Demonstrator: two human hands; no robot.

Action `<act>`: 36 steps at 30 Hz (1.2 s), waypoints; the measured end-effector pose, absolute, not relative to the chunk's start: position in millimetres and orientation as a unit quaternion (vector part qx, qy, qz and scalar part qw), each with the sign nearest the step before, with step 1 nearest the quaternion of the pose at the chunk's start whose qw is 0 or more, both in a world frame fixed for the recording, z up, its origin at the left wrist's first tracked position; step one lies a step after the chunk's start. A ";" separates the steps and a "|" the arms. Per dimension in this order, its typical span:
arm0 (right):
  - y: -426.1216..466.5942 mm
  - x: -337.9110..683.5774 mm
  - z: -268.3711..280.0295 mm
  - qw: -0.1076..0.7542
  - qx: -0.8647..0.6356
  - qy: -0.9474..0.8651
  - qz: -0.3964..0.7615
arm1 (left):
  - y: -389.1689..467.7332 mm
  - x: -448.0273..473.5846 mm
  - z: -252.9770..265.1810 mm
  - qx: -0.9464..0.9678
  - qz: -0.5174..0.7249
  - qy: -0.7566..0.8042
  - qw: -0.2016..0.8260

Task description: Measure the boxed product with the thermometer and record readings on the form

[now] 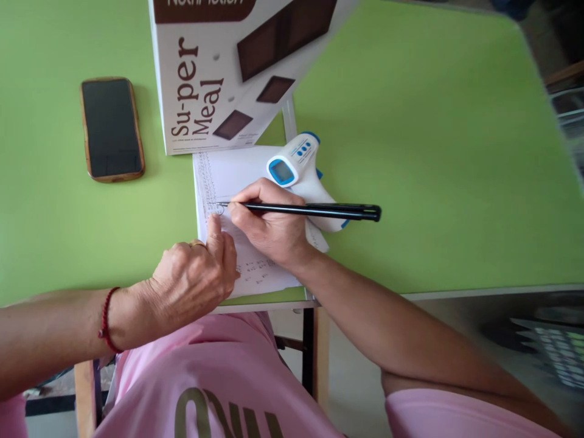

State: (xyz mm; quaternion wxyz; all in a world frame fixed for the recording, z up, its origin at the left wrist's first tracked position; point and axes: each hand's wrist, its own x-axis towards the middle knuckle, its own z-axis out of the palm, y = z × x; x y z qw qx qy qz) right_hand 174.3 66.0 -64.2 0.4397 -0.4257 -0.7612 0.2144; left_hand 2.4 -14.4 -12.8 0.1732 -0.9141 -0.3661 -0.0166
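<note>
A black pen [314, 211] is gripped in my right hand [278, 234], its tip touching a column of small writing at the left side of a white sheet of paper [228, 167]. My left hand [196, 274] rests over the sheet's lower left, index finger stretched out close below the pen tip and the other fingers bent, holding nothing. More handwriting shows near the sheet's bottom edge. A white and blue infrared thermometer [303, 158] lies on the right part of the paper, partly behind my right hand.
A white and brown box [196, 121] marked "Su-per Meal" sits behind the paper, overlapping its top edge. To the left, a phone [113, 129] in a brown-edged case lies on the green table [433, 152]. The table's front edge runs just below the sheet.
</note>
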 end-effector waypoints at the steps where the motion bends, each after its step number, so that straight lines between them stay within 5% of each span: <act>1: 66.1 174.3 -64.5 0.438 -0.425 -0.762 0.217 | -14.4 2.4 -12.7 -0.914 -0.015 -0.366 0.173; 36: 68.0 178.4 -62.9 0.440 -0.350 -0.808 0.175 | -9.2 1.3 -12.3 -0.918 0.005 -0.380 0.112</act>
